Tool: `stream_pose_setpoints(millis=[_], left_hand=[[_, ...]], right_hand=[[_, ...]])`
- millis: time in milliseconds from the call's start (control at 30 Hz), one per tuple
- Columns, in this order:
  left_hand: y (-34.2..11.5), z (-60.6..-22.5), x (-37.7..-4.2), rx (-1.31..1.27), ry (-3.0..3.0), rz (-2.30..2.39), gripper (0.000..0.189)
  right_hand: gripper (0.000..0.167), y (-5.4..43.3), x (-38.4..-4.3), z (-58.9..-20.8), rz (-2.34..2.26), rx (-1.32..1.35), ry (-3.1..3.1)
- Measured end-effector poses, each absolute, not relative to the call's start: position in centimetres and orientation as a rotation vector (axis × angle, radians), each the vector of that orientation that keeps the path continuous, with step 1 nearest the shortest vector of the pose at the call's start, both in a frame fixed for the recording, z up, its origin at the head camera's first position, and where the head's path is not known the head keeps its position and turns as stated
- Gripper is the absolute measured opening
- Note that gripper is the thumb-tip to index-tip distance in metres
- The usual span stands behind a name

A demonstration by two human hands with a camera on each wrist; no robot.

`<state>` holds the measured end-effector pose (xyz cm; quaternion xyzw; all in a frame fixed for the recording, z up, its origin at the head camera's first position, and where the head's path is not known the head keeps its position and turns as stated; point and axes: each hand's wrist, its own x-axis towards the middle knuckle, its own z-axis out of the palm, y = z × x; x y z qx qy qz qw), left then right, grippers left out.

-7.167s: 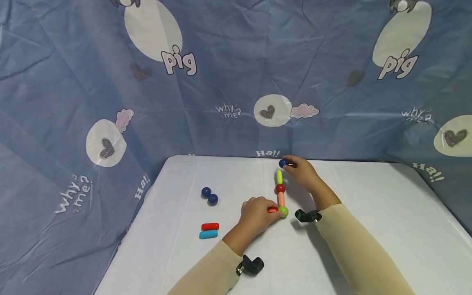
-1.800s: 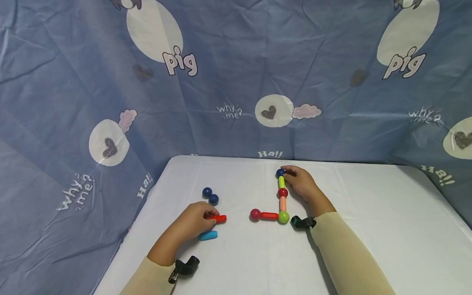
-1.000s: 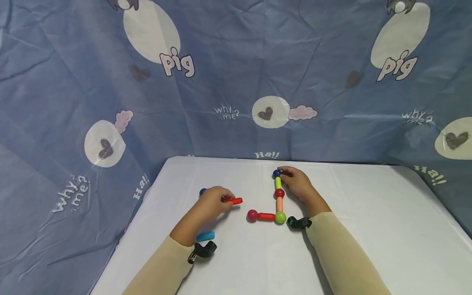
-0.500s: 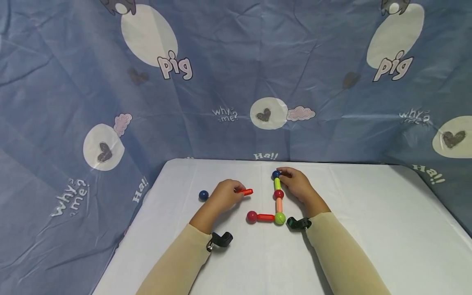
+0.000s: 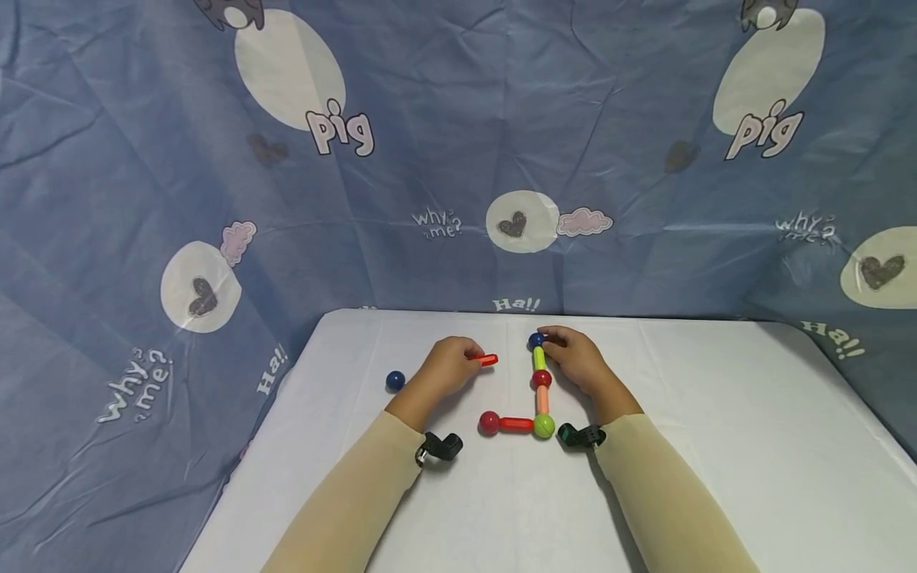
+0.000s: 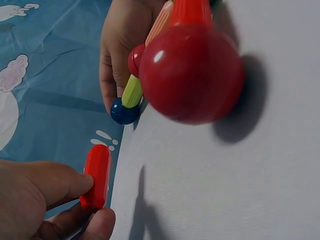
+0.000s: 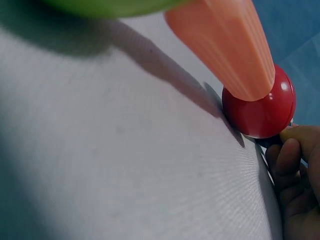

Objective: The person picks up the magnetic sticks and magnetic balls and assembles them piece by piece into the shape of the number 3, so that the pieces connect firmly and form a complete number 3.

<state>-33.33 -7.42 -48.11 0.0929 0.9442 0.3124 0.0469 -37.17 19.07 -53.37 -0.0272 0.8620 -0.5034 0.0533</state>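
Between thumb and fingers, my left hand pinches a red rod, its free end pointing right, above the table in the left wrist view. At the far end of an L-shaped chain, my right hand pinches a blue ball. From that ball toward me run a yellow-green rod, a red ball, a salmon rod and a green ball. A second red rod extends left from the green ball to a dark red ball.
A loose blue ball lies left of my left wrist on the white table. A blue patterned cloth hangs behind and to the left. Each sleeve cuff carries a black wrist camera.
My left hand picked up the red rod from the left and carried it right and away from me, slowing lately. My right hand brought the blue ball to the yellow-green rod and stays there.
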Motion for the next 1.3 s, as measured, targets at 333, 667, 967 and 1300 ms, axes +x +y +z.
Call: stream_pose_setpoints(millis=[333,667,967,1300], left_hand=[[-6.0,-48.0,-35.2,0.19,2.82,0.942,0.009],[-4.2,-47.0,-36.8,0.238,2.807,0.876,0.01],[-2.4,-47.0,-38.0,0.318,2.846,0.736,0.011],[-1.3,-47.3,-38.5,0.34,2.877,0.744,0.012]], right_hand=[[0.038,19.0,-37.1,-53.4,-1.532,-0.094,2.62],[0.038,18.9,-36.9,-52.9,-1.525,-0.077,2.605],[0.039,19.0,-37.0,-53.5,-1.529,-0.119,2.607],[0.038,19.2,-36.9,-53.3,-1.546,-0.126,2.606]])
